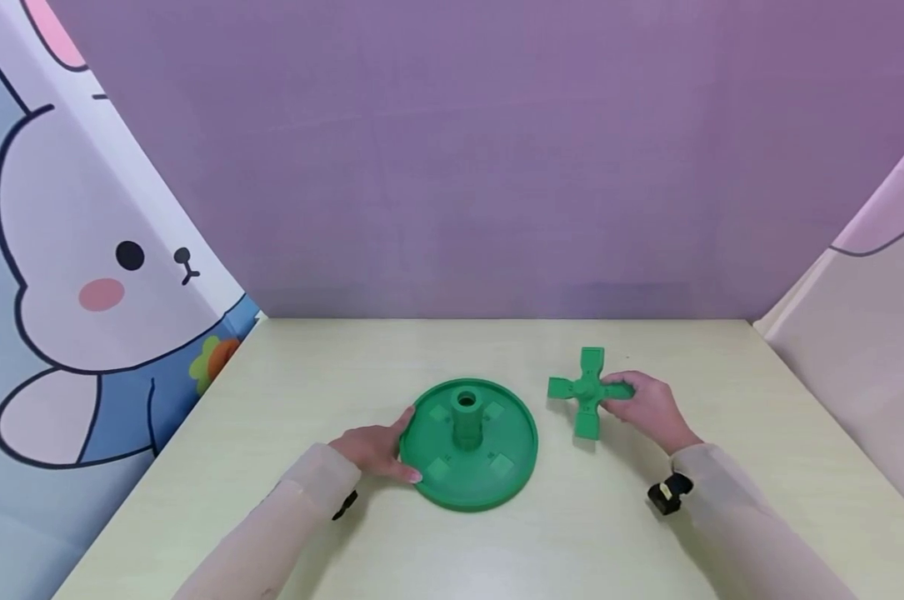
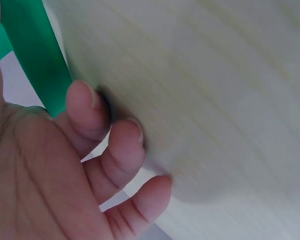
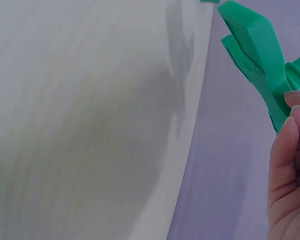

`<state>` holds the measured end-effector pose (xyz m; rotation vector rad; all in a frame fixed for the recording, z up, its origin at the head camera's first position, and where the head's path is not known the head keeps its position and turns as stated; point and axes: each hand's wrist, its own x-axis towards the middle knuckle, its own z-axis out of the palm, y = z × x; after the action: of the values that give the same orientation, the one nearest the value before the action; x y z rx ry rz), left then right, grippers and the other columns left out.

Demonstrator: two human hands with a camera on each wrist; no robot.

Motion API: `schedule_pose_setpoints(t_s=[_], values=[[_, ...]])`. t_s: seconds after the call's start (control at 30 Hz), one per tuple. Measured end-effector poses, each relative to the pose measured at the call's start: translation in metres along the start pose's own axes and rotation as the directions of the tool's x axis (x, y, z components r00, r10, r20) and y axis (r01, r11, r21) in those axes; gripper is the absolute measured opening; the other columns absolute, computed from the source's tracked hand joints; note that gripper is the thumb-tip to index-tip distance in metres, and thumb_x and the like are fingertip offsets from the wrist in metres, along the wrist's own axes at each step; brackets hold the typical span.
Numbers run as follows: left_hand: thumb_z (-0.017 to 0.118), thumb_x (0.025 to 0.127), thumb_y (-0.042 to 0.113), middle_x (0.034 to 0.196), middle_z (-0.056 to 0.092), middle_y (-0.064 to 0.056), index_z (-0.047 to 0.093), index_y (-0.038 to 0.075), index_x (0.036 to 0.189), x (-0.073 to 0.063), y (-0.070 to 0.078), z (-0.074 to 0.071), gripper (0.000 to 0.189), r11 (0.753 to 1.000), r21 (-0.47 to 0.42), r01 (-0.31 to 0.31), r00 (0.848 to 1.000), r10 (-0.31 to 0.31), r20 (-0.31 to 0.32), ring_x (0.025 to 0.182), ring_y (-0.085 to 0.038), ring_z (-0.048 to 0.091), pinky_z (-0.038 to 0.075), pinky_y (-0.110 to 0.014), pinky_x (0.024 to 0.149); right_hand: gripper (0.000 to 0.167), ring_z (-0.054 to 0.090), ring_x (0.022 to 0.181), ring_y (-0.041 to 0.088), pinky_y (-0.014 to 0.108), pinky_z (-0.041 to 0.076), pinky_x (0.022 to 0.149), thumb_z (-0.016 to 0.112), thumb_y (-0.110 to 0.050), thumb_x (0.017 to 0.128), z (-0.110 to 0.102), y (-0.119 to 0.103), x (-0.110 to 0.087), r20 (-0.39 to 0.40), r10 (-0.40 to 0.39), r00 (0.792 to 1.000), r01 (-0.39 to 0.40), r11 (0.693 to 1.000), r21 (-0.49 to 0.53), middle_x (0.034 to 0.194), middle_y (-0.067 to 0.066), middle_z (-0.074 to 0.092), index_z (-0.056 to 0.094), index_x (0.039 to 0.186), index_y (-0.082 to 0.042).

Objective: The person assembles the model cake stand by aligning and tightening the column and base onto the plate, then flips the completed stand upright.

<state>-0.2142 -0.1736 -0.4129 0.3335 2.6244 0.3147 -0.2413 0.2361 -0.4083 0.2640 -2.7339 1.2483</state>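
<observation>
1. Head view: a round green disc point(image 1: 489, 490) lies on the pale wooden table point(image 1: 496, 554), near the middle, its hollow post point(image 1: 466, 427) standing upright at the centre. Four square patches surround the post.
2. The left hand point(image 1: 372, 450) is at the disc's left edge, touching it, with thumb and index finger spread along the rim, the thumb on the near side and the index finger on the far side. In the left wrist view, the other fingers are loosely bent beside the green rim, over the table.
3. The right hand point(image 1: 650, 407) pinches the right arm of a green cross-shaped piece point(image 1: 588, 390) between thumb and fingers. The piece is to the right of the disc and apart from it, held above the table; its shadow falls on the wood below. The right wrist view shows only part of it.
4. Both arms wear pale sleeves point(image 1: 744, 517), with a black device point(image 1: 669, 493) at the right wrist.
5. A purple backdrop point(image 1: 496, 167) rises along the table's far edge; a cartoon rabbit point(image 1: 84, 233) is printed on the cloth at left.
</observation>
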Motion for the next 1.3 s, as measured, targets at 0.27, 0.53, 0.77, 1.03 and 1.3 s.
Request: schedule_pose_setpoints(t_s=[0.27,0.53,0.77,1.03,1.3], values=[[0.072,0.077,0.057,0.129,0.056,-0.015,0.009,0.012,0.155,0.001,-0.001,0.001,0.109,1.000,0.003,0.001,1.000,-0.001,-0.004,0.119,-0.031,0.052,0.042,-0.051,0.095,0.028,0.058,0.078,0.023,0.026,0.048,0.062,0.071,0.002,0.076,0.015,-0.018,0.003,-0.040,-0.153,0.987,0.148,0.983,-0.113,0.100,0.022,0.064,0.068,0.103,0.008],[0.072,0.078,0.056,0.128,0.057,-0.015,0.011,0.010,0.154,-0.002,0.001,-0.001,0.109,1.000,0.010,0.002,1.000,-0.002,-0.009,0.119,-0.031,0.053,0.042,-0.051,0.094,0.027,0.061,0.079,0.025,0.033,0.051,0.065,0.072,0.004,0.077,0.032,-0.038,0.012,-0.059,-0.221,0.974,0.214,0.971,-0.105,0.100,0.022,0.064,0.068,0.104,0.007],[0.072,0.077,0.056,0.128,0.057,-0.015,0.011,0.010,0.154,-0.002,0.002,-0.001,0.109,1.000,0.009,0.003,1.000,-0.003,-0.008,0.119,-0.031,0.053,0.042,-0.051,0.094,0.030,0.064,0.087,0.031,0.042,0.054,0.072,0.074,0.002,0.078,0.051,-0.062,0.019,-0.085,-0.247,0.965,0.243,0.968,-0.055,0.103,0.022,0.064,0.068,0.107,0.006],[0.072,0.077,0.056,0.128,0.056,-0.015,0.011,0.010,0.154,-0.001,0.002,-0.001,0.109,1.000,0.010,0.012,1.000,-0.012,-0.012,0.120,-0.031,0.052,0.042,-0.050,0.095,0.033,0.063,0.098,0.035,0.045,0.053,0.080,0.074,0.000,0.079,0.068,-0.089,0.025,-0.109,-0.260,0.960,0.261,0.965,0.000,0.108,0.021,0.064,0.067,0.111,0.005],[0.072,0.078,0.056,0.130,0.055,-0.015,0.011,0.011,0.155,-0.001,0.002,0.000,0.108,1.000,0.003,0.014,1.000,-0.014,-0.009,0.121,-0.031,0.051,0.041,-0.050,0.097,0.027,0.063,0.098,0.033,0.044,0.052,0.082,0.074,0.005,0.077,0.080,-0.103,0.029,-0.141,-0.306,0.941,0.313,0.949,0.030,0.102,0.017,0.066,0.071,0.104,0.003]])
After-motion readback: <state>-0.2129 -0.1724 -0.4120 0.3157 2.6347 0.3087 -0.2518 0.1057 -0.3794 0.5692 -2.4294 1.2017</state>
